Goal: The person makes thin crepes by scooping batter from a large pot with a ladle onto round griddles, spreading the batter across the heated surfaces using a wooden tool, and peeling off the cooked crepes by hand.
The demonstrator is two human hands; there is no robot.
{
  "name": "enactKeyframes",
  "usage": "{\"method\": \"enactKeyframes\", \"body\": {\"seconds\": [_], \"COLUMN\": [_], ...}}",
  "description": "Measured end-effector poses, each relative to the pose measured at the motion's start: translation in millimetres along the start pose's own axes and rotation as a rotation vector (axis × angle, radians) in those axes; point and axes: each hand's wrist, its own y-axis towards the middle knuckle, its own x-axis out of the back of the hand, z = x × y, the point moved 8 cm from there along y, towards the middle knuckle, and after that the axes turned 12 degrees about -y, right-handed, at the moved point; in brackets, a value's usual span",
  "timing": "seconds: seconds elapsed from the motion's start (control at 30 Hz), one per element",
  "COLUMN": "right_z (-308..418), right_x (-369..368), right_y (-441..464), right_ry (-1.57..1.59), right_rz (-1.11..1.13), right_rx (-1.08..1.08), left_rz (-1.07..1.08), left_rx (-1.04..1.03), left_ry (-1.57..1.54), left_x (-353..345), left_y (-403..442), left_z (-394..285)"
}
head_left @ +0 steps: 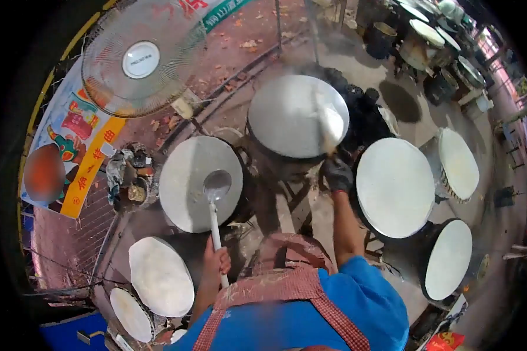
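Observation:
My left hand (217, 261) is bare and wrapped round the long handle of a metal ladle (217, 186). The ladle's bowl is over a round pan (184, 169) with a pale grey surface; I cannot tell whether it touches. A dark glove covers my right hand (338, 174), which is closed at the near right edge of another round pan (281, 117). From it a tan tool (322, 114), smeared by motion, reaches over that pan's pale surface. A whitish patch (333, 123) shows beside the tool.
Round white-topped pans stand about me: one (395, 187) at right, one (449, 260) lower right, one (161, 275) lower left. A fan (140, 59) stands at upper left, near a wire fence and banner. More pots (380, 41) line the upper right.

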Motion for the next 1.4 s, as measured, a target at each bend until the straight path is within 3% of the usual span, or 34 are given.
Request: {"method": "enactKeyframes", "body": {"seconds": [0.03, 0.07, 0.13, 0.2, 0.27, 0.33, 0.4, 0.43, 0.5, 0.57, 0.6, 0.67, 0.7, 0.77, 0.8, 0.83, 0.9, 0.97, 1.03, 1.1, 1.13, 1.17, 1.27, 1.3, 1.37, 1.4], "right_z": [-5.8, 13.8, 18.8, -18.2, -40.7, -9.8, -24.8, -18.9, -48.1, -63.2, -54.7, -32.5, -37.6, -9.0, -16.1, -10.9, -16.6, 10.7, -21.7, 12.0, 1.2, -16.5, -8.0, -1.4, -47.0, -46.3], "right_x": [-38.0, -37.8, -8.0, 3.0, -8.1, 17.1, -38.1, -35.4, -33.2, -29.3, -18.8, -1.8, -26.6, 27.3, 24.4, 9.5, -45.6, -50.2, -85.0, 11.2, 15.3, -32.2, -43.8, -56.3, -108.2, -67.0], "right_y": [-1.2, -26.8, -76.4, -37.1, -9.0, 29.0, 5.3, -28.8, -64.5, -30.3, 15.3, 119.1, 174.3, 191.0, 181.6, 166.3, 130.6, 96.4, 91.9, 69.9, 67.8, 66.7, 9.0, -0.2, 20.2, 37.7], "right_ry": [-0.112, -0.367, -0.373, 0.220, 0.481, 0.237, -0.045, -0.168, -0.129, 0.356, 0.477, 0.222, 0.101, 0.249, 0.561, 0.094, -0.087, 0.372, 0.129, -0.285, -0.316, -0.295, -0.539, -0.438, 0.359, 0.391], "right_rz": [-0.043, 0.145, -0.232, -0.099, -0.059, -0.087, 0.110, -0.101, 0.024, 0.057, 0.060, -0.050, -0.150, -0.045, 0.017, -0.063, -0.071, -0.160, 0.034, -0.131, 0.278, 0.210, -0.216, -0.362, -0.170, -0.115], "right_rx": [0.115, 0.137, 0.381, 0.034, -0.028, -0.026, -0.053, 0.166, 0.003, -0.187, -0.173, -0.237, -0.258, -0.191, -0.138, 0.060, 0.123, 0.145, -0.028, 0.460, 0.308, 0.428, 0.343, 0.468, 0.306, 0.198], "left_rz": [-0.005, -0.002, -0.018, -0.060, -0.042, -0.045, -0.021, -0.030, -0.055, -0.064, -0.082, -0.077, -0.083, -0.121, -0.129, -0.124, -0.110, -0.069, -0.062, -0.042, -0.067, -0.094, -0.065, -0.061, -0.002, 0.094], "left_rx": [0.025, 0.040, 0.016, 0.012, 0.030, 0.057, 0.072, 0.068, 0.040, 0.051, 0.070, 0.053, 0.046, 0.028, 0.026, 0.021, 0.056, 0.116, 0.099, 0.038, 0.030, 0.029, 0.165, 0.199, 0.263, 0.250], "left_ry": [0.005, 0.017, 0.128, 0.164, 0.072, 0.070, 0.113, 0.146, 0.165, 0.147, 0.147, 0.113, 0.088, 0.124, 0.134, 0.103, 0.040, 0.013, 0.071, 0.043, 0.026, 0.012, -0.421, -0.325, -0.477, -0.460], "left_x": [-0.9, -4.2, -9.4, -17.7, -8.1, -20.3, -37.4, -43.1, -53.0, -56.2, -52.9, -52.2, -51.2, -45.3, -42.7, -39.5, -34.9, -21.2, -27.8, -31.2, -26.3, -20.8, -13.2, -39.9, -3.6, -1.6], "left_y": [4.5, 11.4, 10.2, 5.3, 15.2, 31.1, 32.5, 34.3, 32.7, 36.2, 34.5, 36.7, 35.3, 26.6, 23.4, 19.3, 29.9, 39.4, 34.6, 25.8, 23.2, 19.6, 40.0, 29.3, 51.7, 59.9], "left_z": [2.0, -2.9, -5.2, -11.1, -5.2, -2.3, -9.3, -12.5, -18.5, -16.6, -14.7, -13.9, -10.7, -14.1, -13.2, -12.1, -4.8, 5.1, 0.4, -12.6, -13.0, -13.3, -0.3, -10.5, 3.7, 1.6]}}
